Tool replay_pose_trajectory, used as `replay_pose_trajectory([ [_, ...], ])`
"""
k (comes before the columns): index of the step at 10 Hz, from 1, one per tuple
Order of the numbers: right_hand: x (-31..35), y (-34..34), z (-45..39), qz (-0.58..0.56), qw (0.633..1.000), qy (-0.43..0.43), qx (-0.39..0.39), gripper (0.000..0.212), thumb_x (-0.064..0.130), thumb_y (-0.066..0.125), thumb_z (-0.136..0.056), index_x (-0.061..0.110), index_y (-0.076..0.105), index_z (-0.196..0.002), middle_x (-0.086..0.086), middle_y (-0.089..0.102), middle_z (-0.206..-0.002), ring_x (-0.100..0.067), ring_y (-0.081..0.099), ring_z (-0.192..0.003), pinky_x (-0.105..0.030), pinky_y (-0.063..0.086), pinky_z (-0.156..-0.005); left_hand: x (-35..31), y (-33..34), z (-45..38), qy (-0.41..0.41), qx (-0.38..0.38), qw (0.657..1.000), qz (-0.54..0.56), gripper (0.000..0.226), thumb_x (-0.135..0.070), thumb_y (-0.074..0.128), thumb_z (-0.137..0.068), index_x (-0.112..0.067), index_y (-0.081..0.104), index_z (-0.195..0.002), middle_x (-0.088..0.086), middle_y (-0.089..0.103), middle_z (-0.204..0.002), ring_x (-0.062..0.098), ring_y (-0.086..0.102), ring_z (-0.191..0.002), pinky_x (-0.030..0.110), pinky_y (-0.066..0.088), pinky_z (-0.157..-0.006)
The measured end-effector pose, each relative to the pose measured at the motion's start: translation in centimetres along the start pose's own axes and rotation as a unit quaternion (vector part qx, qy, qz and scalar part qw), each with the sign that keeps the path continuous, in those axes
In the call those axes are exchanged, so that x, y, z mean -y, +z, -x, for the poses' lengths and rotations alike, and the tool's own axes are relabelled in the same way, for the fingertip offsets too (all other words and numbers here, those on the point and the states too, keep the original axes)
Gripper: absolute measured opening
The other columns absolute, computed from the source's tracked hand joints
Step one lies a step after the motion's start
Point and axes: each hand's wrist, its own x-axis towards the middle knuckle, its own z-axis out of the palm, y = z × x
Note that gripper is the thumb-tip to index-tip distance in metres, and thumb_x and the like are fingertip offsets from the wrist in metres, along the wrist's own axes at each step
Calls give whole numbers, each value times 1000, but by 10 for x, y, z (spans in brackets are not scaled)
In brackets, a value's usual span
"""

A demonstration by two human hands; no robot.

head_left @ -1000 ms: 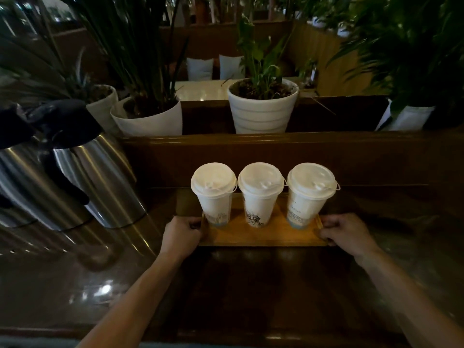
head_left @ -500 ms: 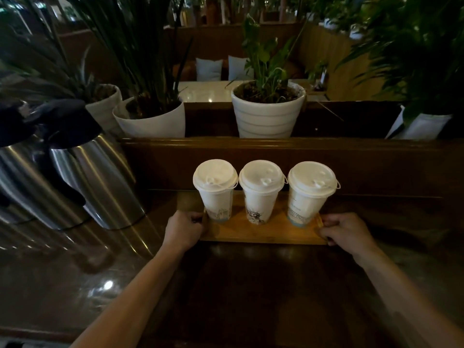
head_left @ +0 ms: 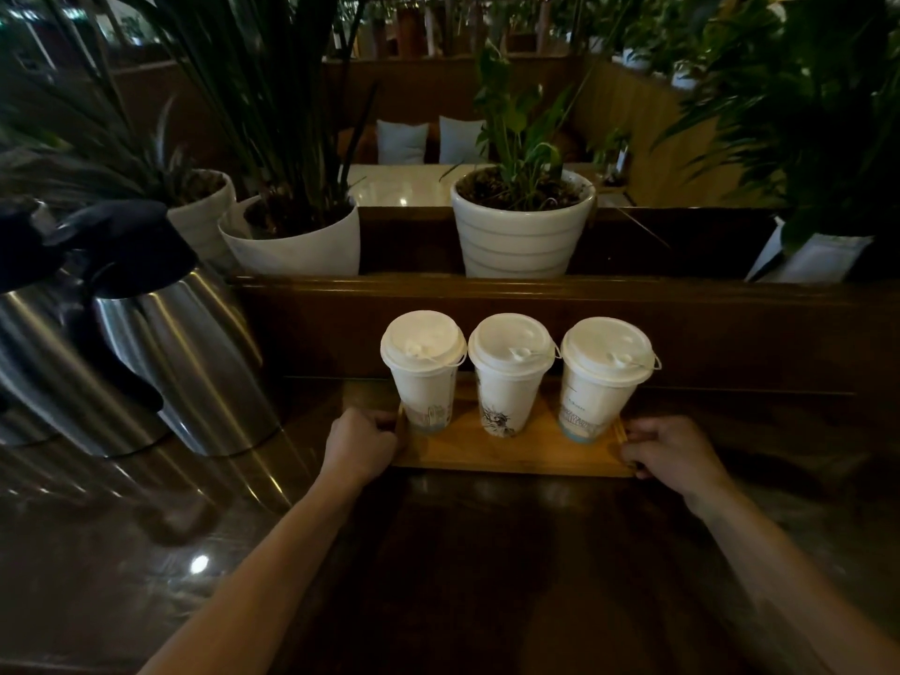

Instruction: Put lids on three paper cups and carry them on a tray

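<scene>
since a second ago both hands have held their places at the two short ends of the flat rectangular wooden tray (head_left: 511, 450), and the view has edged a little nearer; the tray itself looks barely shifted on the dark glossy wooden counter (head_left: 462, 577). the left hand (head_left: 358, 445) has its fingers curled round the tray's left end, and the right hand (head_left: 674, 453) grips the right end the same way, so each is clamped on the tray rather than spread. three tall white paper cups (head_left: 509, 397) stand upright in a row along the tray's far half, each already capped with a white plastic lid (head_left: 511, 344), nearly touching at the rims. the tray's long axis runs left to right, straight between the two grips, and the cups sit beyond that line, away from the person, so the load is likely to tip the far edge down on lifting. two steel jugs with black tops (head_left: 185, 362) stand well apart at the left, clear of the path. lidding looks done; carrying is what remains.
</scene>
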Motion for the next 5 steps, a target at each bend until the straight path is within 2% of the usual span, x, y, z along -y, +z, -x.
replay_pose_trajectory([
  [2, 1, 2, -1, -4, 1000, -2, -5, 33, -2, 70, -81, 9, 69, -113, -7, 69, -90, -22, 63, -76, -37, 54, -69, 0, 1, -4, 2, -2, 1000, -3, 31, -4, 60, -88, -21, 74, -111, -10, 68, -85, 8, 67, -72, 14, 48, -48],
  [4, 4, 1, 5, -18, 1000, 1, 0, 33, 0, 69, -82, 9, 68, -114, -2, 66, -89, -19, 63, -77, -31, 54, -64, -1, 0, -5, -2, 24, 1000, -2, 33, -9, 63, -90, -22, 69, -120, -7, 68, -102, 5, 64, -75, 11, 44, -46],
  [5, 10, 0, 14, -20, 1000, -2, 7, 38, 7, 70, -85, 13, 64, -121, 5, 62, -91, -14, 61, -81, -27, 51, -61, -5, -6, 1, -12, 29, 999, -8, 34, -22, 69, -90, -22, 65, -123, -7, 65, -99, 4, 60, -70, 13, 44, -47],
])
